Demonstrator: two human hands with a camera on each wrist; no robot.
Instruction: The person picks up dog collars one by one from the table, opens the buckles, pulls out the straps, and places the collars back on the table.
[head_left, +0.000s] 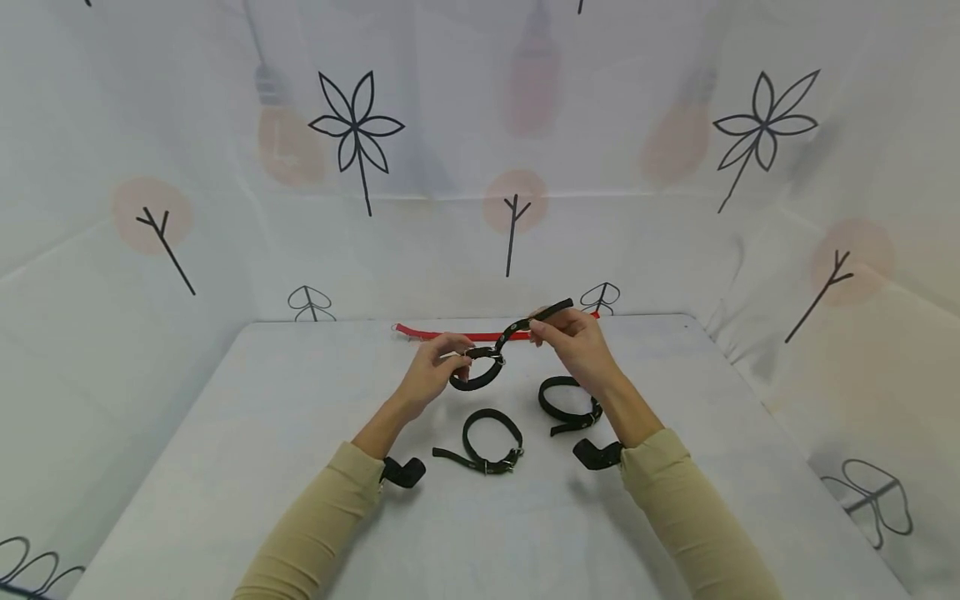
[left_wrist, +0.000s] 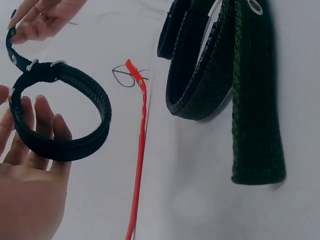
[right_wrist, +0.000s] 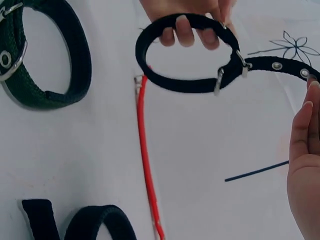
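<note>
Here, nearest the person, a dark buckled collar (head_left: 495,467) lies looped on the white tabletop (head_left: 225,467), with a second collar (head_left: 572,425) a little beyond, to the right. Past them a third collar (right_wrist: 195,86) is held up in the air: the fingers of the left hand (head_left: 435,367) grip its loop, while those of the right hand (head_left: 579,340) pinch its eyeleted tail. Farther off, a red strap (head_left: 487,337) lies along the far edge, before a sheet (head_left: 450,250) printed with flowers.
</note>
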